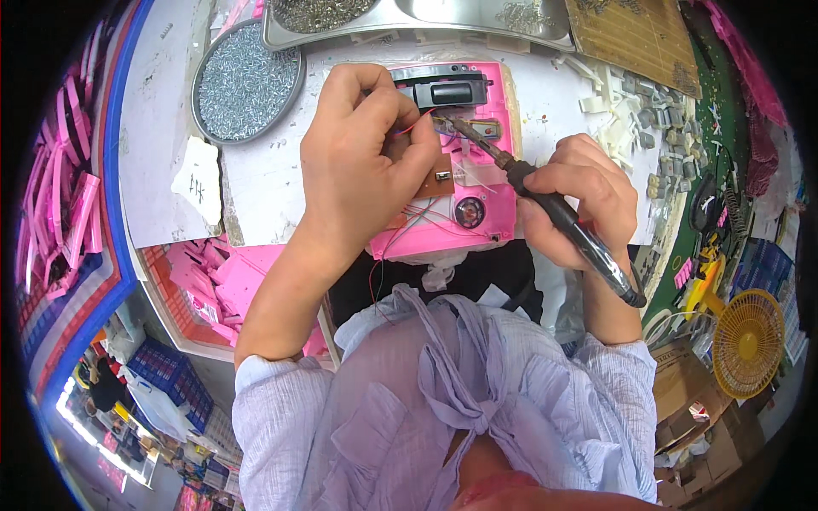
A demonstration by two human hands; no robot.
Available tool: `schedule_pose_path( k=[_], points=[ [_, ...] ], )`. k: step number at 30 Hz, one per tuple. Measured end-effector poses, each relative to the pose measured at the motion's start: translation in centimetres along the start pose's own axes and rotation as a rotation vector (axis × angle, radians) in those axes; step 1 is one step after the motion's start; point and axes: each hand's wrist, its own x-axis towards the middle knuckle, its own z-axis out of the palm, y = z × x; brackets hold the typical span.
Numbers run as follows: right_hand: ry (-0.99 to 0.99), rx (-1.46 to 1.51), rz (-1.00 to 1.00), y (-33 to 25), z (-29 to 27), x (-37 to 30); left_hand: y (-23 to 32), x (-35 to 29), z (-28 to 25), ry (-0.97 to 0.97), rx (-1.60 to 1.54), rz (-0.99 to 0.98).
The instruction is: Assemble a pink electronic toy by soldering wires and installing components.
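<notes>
My right hand [584, 200] is closed around the dark handle of a soldering iron [519, 175]. Its metal tip reaches left to a small metal-edged part inside a pink plastic housing [503, 183]. Close to that tip, my left hand [362, 157] pinches thin red and blue wires [429, 111]; its fingertips are partly hidden. The housing lies on the table and holds a black part [452, 93] with a rounded window at its far end. A brown circuit board [437, 179] and a round speaker [469, 213] sit nearer me, with loose thin wires trailing over the near edge.
A round tray of small screws [247, 81] stands at the left. Metal trays [409, 32] of small parts lie at the back, beside a cardboard sheet [635, 43]. White and grey pieces [648, 119] are heaped right. Pink parts fill a crate [175, 298]; a yellow fan [748, 343] stands lower right.
</notes>
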Motion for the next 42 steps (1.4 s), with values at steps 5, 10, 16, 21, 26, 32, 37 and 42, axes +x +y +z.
schedule_pose_path(
  k=[5, 10, 16, 21, 26, 32, 37, 42],
  points=[
    [-0.021, 0.01, 0.022, 0.2, 0.1, 0.2, -0.2, 0.0, 0.1, 0.006, 0.012, 0.009],
    [-0.024, 0.002, 0.013, 0.1, 0.2, 0.5, -0.1, 0.0, 0.1, 0.004, 0.011, 0.016],
    [-0.035, 0.0, 0.023, 0.1, 0.0, 0.7, 0.2, -0.1, 0.1, 0.003, -0.02, -0.029],
    [-0.023, 0.012, 0.028, 0.0, 0.1, 0.9, 0.2, -0.1, 0.2, 0.007, -0.015, -0.023],
    [-0.028, 0.022, 0.044, 0.0, -0.2, 0.8, -0.4, 0.0, 0.7, 0.058, 0.035, 0.083],
    [-0.03, 0.022, 0.032, -0.4, -0.9, 0.2, -0.3, -0.2, 0.6, 0.04, 0.038, 0.057],
    [0.014, 0.037, 0.031, -0.7, -1.9, -0.6, 0.3, -0.3, 0.5, 0.029, 0.013, -0.024],
    [0.078, 0.046, 0.027, -0.5, -2.3, -1.4, 0.3, -0.2, 0.5, 0.028, 0.017, -0.028]
  ],
)
